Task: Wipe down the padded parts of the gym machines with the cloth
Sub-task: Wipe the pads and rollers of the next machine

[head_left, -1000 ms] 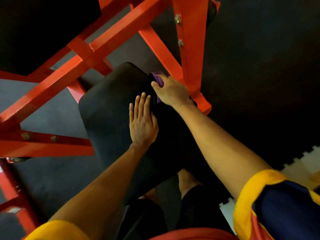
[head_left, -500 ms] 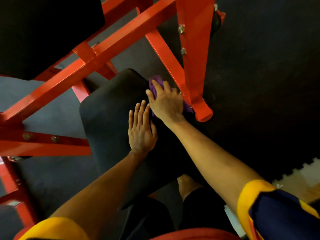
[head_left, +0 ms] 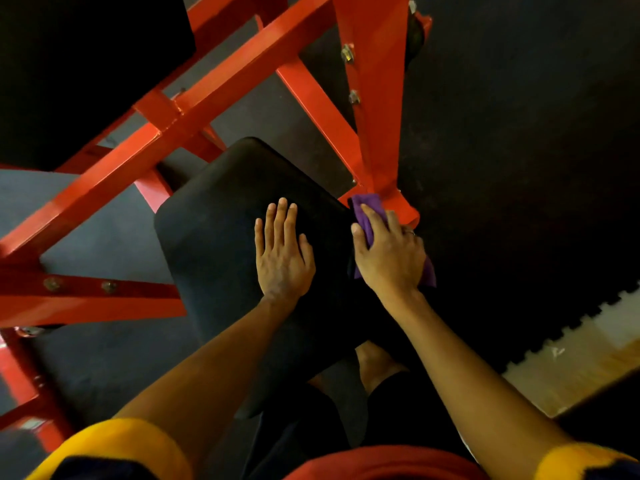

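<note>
A black padded seat (head_left: 221,230) of a red gym machine lies below me, tilted toward the upper left. My left hand (head_left: 282,252) rests flat on top of the pad, fingers straight. My right hand (head_left: 389,252) presses a purple cloth (head_left: 369,211) against the pad's right side edge, fingers spread over the cloth. A corner of the cloth shows under the heel of that hand. Most of the cloth is hidden beneath the hand.
The red steel frame (head_left: 166,133) crosses above and left of the seat, with a post foot (head_left: 398,202) touching the floor just beyond the cloth. A second black pad (head_left: 86,64) fills the upper left. Dark rubber floor mats (head_left: 519,168) spread right; pale flooring (head_left: 581,355) shows lower right.
My right hand has slid the cloth from the pad's far right corner down along its right edge toward me. My left hand has stayed flat on the pad.
</note>
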`<state>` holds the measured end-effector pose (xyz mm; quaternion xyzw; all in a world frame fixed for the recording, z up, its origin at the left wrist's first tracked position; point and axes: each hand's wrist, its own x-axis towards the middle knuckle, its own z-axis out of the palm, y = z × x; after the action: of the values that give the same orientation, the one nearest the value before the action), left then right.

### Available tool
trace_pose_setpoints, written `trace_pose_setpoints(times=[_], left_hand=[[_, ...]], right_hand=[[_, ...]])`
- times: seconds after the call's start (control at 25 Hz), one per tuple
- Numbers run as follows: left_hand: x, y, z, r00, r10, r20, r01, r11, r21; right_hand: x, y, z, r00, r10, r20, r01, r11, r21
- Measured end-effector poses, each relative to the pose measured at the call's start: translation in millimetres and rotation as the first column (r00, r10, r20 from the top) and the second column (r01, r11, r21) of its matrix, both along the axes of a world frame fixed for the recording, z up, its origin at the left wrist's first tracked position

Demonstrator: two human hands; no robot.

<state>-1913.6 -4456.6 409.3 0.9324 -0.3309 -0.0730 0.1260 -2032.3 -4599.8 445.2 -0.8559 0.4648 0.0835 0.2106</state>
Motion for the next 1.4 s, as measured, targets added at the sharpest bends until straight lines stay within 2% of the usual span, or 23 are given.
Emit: trace_pose_setpoints(times=[0.2,0.28,0.4,0.48,0.6,0.64,0.72,0.8,0.88,0.96,1.08,1.12,1.24,1.28,1.32,1.4], left_hand=[[1,4,-3,0.999,-0.028,0.024,0.028,0.999,-0.015],[2,6,-3,0.999,-0.05,0.019,0.05,0.999,-0.015],[3,3,-3,0.999,-0.032,-0.004,0.032,0.999,-0.021],[2,3,-3,0.999,-0.022,-0.025,0.022,0.999,-0.023],[1,2,-4,0.999,-0.034,0.0,0.034,0.999,-0.032],[2,2,-5,0.999,-0.036,0.006,0.036,0.999,-0.04],[4,7,-7,0.999,-0.046,0.01,0.047,0.998,-0.049],[5,6,-8,0.997,-0.068,-0.02,0.067,0.997,-0.045],[6,8,-5,0.993,-0.097,-0.061,0.095,0.995,-0.039],[5,17,-4,0.984,-0.157,-0.08,0.154,0.987,-0.038],[-5,37,-2,0.955,-0.284,-0.088,0.279,0.958,-0.07],[-9,45,-2,0.947,-0.306,-0.094,0.297,0.95,-0.098],[-22,65,2,0.929,-0.339,-0.146,0.309,0.931,-0.194],[-27,70,3,0.919,-0.364,-0.15,0.331,0.921,-0.204],[-32,74,4,0.908,-0.393,-0.145,0.361,0.91,-0.203],[-41,79,5,0.89,-0.44,-0.121,0.415,0.891,-0.186]], right_hand=[[76,18,-3,0.999,0.019,0.035,-0.022,0.998,0.06],[61,32,-3,0.996,0.052,0.078,-0.054,0.998,0.013],[1,39,-4,0.979,0.14,0.151,-0.115,0.981,-0.159],[-24,31,-7,0.989,0.021,0.145,0.004,0.986,-0.168],[-2,41,-9,0.965,-0.215,0.148,0.237,0.959,-0.156],[8,52,-8,0.967,-0.2,0.16,0.229,0.955,-0.189],[9,87,-9,0.986,-0.033,0.162,0.072,0.967,-0.244],[-20,115,-11,0.976,0.124,0.177,-0.075,0.963,-0.259],[-52,121,-9,0.963,0.187,0.196,-0.134,0.958,-0.253],[-63,106,-9,0.985,0.064,0.161,-0.027,0.975,-0.222],[-34,88,-2,0.94,-0.309,0.143,0.331,0.93,-0.161],[-21,96,0,0.941,-0.313,0.127,0.331,0.928,-0.17],[-20,156,-3,0.989,-0.051,0.141,0.078,0.978,-0.196],[-35,176,-4,0.986,-0.013,0.168,0.045,0.981,-0.189],[-52,192,-6,0.982,-0.015,0.19,0.05,0.983,-0.177],[-81,206,-12,0.965,-0.153,0.214,0.184,0.973,-0.137]])
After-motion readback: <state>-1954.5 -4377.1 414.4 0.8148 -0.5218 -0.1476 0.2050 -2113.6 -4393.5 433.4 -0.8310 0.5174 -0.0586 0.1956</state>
